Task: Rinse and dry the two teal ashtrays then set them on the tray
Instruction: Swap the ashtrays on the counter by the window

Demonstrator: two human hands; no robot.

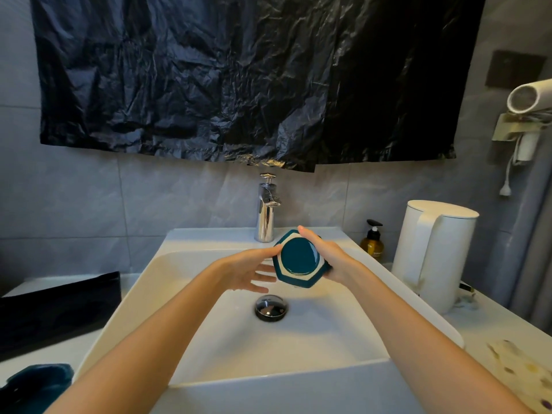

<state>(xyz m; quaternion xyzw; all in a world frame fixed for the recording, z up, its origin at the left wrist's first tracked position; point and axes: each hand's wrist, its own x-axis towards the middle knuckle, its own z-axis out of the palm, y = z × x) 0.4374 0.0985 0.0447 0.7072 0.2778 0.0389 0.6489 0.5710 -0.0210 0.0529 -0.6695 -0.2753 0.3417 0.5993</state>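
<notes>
The ashtray (299,258) is held on edge over the sink (298,354) by the right hand (327,258), fingers curled round its rim. The left hand (248,271), fingers spread, touches its other side. Rinsing is judged in hand; no water is seen, so the tap (265,216) must probably be opened next.

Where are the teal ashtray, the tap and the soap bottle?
teal ashtray (298,258), head view, on its round teal middle.
tap (265,222), head view, on its chrome column.
soap bottle (372,245), head view, on its amber body.

head view, downward (close) over sink (209,339)
</notes>
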